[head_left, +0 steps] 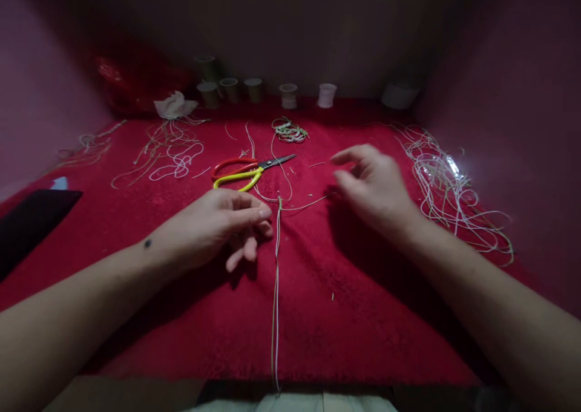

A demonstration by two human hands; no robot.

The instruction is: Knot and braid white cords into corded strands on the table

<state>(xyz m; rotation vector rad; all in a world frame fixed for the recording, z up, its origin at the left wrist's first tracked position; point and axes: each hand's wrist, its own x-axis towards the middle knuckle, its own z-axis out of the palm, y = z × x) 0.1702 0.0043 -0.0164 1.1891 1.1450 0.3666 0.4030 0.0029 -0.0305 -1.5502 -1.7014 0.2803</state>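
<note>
Two cords, one white and one greenish, run taut from the near table edge up to a small knot in the middle. Thin strands spread from that knot to the left, right and upward. My left hand is just left of the knot, thumb and forefinger pressed together, the other fingers loosely curled; anything between the tips is hidden. My right hand hovers to the right, thumb and forefinger apart, near the loose end of the right strand. Scissors with red and yellow handles lie beyond my left hand.
A red cloth covers the table. Beyond the scissors lies a braided green-white cord bundle. Loose cords lie left, and a cord pile right. Several thread spools line the back. A dark object sits at left.
</note>
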